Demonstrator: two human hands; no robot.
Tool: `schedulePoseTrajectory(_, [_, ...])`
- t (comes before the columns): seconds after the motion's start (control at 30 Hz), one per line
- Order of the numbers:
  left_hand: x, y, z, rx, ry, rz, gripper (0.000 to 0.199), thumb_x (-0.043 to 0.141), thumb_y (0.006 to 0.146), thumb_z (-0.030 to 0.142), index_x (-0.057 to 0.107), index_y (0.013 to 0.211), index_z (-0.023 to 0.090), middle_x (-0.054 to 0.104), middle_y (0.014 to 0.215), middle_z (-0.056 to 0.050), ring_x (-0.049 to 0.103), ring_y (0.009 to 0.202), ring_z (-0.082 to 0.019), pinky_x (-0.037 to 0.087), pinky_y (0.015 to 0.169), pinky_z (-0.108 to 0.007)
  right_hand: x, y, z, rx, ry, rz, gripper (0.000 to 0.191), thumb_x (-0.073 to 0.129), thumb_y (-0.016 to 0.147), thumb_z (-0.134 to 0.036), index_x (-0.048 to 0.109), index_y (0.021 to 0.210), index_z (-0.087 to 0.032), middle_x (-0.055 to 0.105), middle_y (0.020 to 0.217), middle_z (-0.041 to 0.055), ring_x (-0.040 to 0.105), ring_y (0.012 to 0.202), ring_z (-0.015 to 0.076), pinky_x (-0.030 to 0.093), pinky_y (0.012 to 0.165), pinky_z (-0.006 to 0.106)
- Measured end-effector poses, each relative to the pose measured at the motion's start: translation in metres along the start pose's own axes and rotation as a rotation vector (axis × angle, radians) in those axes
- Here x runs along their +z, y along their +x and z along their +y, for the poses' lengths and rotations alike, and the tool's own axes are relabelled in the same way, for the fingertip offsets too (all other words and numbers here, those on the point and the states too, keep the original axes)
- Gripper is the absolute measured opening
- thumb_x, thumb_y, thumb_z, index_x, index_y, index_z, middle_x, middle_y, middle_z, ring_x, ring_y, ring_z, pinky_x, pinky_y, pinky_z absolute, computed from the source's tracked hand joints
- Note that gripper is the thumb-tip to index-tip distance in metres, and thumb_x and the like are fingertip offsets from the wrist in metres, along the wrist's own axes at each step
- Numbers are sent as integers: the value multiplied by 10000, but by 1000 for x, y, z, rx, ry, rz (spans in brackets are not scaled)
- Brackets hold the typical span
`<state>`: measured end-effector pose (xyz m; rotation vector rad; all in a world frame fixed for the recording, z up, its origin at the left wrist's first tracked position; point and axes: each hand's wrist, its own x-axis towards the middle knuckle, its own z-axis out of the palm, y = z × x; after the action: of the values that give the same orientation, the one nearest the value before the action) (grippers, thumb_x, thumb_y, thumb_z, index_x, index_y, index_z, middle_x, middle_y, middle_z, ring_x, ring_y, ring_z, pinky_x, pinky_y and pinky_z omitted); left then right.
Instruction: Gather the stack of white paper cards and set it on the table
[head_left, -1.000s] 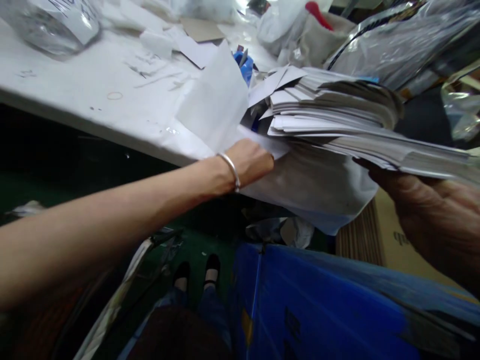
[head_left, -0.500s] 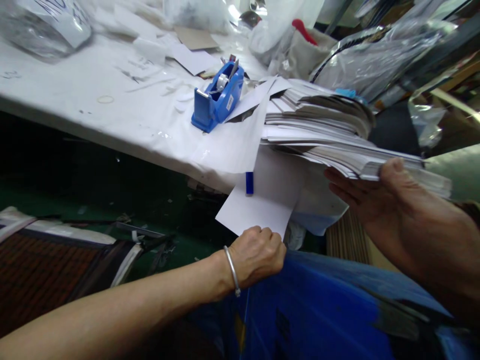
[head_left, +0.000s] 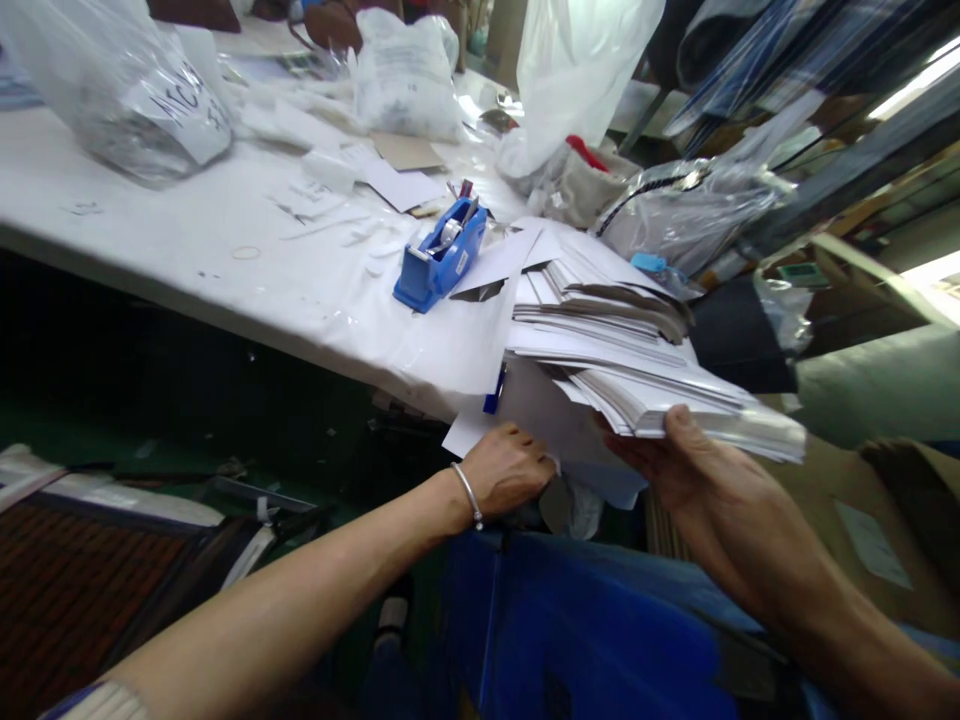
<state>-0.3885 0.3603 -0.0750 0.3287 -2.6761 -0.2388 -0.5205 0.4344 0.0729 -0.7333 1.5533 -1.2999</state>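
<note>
My left hand (head_left: 506,470), with a bangle at the wrist, is closed on a white sheet of paper (head_left: 466,428) that hangs at the table's edge; the fingertips are partly hidden. A small blue strip (head_left: 493,390) shows just above this sheet. My right hand (head_left: 705,490) grips the near corner of a thick stack of white sheets (head_left: 660,385), thumb on top and fingers beneath. The stack overhangs the table corner. To its left, a blue tape dispenser (head_left: 442,255) stands on the table.
The white-covered table (head_left: 300,320) holds a marked plastic bag (head_left: 165,110), loose papers (head_left: 401,185) and a cloth bag with a red piece (head_left: 592,180). Below my hands is a large blue container (head_left: 592,630). Cardboard (head_left: 862,530) stands at the right.
The view has shifted, so the table sits lower in it. My left hand has moved up towards the table edge, covering more of the sheet. My right hand keeps its hold on the stack.
</note>
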Motion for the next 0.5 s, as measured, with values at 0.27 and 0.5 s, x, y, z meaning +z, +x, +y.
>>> schedulePoseTrajectory(0.27, [-6, 7, -14, -144, -5, -70, 115, 550, 866, 151, 631, 784, 143, 649, 758, -83, 598, 726, -222, 416, 584, -314, -1, -9, 9, 601, 137, -19, 336, 670, 819, -424, 668, 1026, -159, 670, 1113, 115, 655, 1008, 219, 548, 866, 329])
schedulePoseTrajectory(0.5, [20, -30, -12, 17, 36, 0, 140, 600, 843, 164, 652, 724, 111, 655, 747, -100, 579, 790, -225, 459, 833, -408, 22, -6, -13, 380, -730, -450, 463, 548, 859, -556, 698, 787, -124, 688, 738, 64, 633, 674, 147, 488, 632, 245])
